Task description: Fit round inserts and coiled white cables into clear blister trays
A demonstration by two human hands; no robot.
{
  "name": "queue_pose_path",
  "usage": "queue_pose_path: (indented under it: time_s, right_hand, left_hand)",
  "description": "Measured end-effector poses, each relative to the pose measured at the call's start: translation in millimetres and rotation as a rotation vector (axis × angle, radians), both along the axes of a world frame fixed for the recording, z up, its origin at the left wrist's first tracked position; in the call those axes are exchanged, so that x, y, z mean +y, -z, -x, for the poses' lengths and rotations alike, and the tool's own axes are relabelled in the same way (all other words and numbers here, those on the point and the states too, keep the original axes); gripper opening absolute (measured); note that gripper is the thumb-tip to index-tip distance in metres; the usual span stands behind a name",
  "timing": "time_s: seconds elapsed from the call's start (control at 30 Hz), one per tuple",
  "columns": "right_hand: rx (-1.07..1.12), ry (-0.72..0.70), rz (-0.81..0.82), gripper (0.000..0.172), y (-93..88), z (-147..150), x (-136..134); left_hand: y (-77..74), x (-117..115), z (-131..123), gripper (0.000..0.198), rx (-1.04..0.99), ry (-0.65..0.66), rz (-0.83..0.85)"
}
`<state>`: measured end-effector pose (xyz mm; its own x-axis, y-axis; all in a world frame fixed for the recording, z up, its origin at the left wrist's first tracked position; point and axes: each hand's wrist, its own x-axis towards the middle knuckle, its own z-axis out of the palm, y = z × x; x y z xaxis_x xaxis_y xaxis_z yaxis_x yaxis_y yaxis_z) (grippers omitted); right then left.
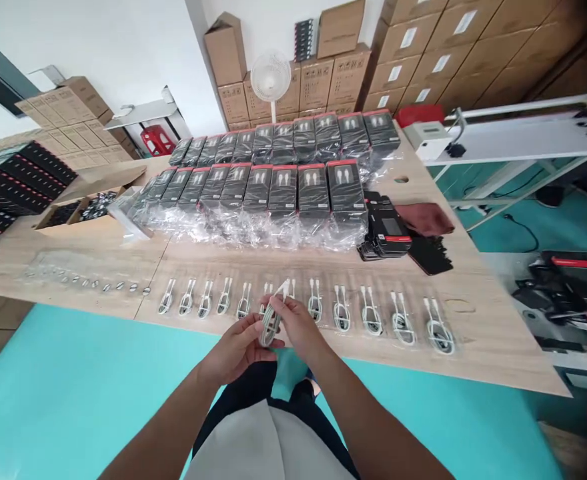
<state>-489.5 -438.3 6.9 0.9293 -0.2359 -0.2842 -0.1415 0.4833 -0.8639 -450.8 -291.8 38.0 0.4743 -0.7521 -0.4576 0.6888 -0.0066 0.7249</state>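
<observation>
My left hand (236, 350) and my right hand (298, 327) together hold a coiled white charging cable (272, 321) above the near edge of a light wood table (498, 350). The right fingers pinch its upper part, and its plug ends stick up past them. A row of several similar coiled white cables (371, 313) lies on the table on both sides of my hands. Beyond them stand two rows of black retail boxes (313, 193) with red tops, their lower ends in clear plastic bags.
Black packaged items (386, 227) and a brown cloth (426, 219) lie at the table's right. A cardboard box (81, 213) holding black items sits at the left, by a line of small metal parts (88, 280). Stacked cartons (313, 87) and a white fan (271, 77) stand behind.
</observation>
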Motion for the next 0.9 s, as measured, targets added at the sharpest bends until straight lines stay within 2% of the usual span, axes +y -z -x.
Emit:
queue_pose_path:
  time_s: [0.13,0.27,0.4,0.57,0.73,0.83,0.9]
  right_hand:
    - [0.105,0.101,-0.139,0.044,4.9,6.2,11.6]
    - [0.122,0.161,-0.18,0.042,0.5,3.0,30.0]
    - [0.079,0.175,-0.15,0.045,-7.0,-16.1,60.2]
    - [-0.098,0.133,-0.123,0.044,-11.1,-51.8,110.7]
    - [-0.037,0.214,0.196,0.038,-14.4,-88.9,152.3]
    - [0.006,0.131,0.376,0.036,-24.2,-100.9,163.3]
    - [0.047,0.036,0.508,0.033,-33.9,-102.7,165.4]
  left_hand:
    - [6.0,7.5,16.0,0.037,0.088,-0.024,-0.03]
    - [13.2,17.9,12.0,0.034,0.068,-0.078,-0.036]
    - [24.1,52.9,-15.5,0.034,0.122,0.042,0.042]
    - [30.0,115.0,-64.8,0.045,0.216,0.039,0.217]
    - [14.0,165.1,-107.4,0.05,0.238,0.104,0.237]
    - [2.0,183.8,-123.1,0.05,0.206,0.133,0.241]
    - [-2.8,188.4,-128.4,0.048,0.188,0.147,0.249]
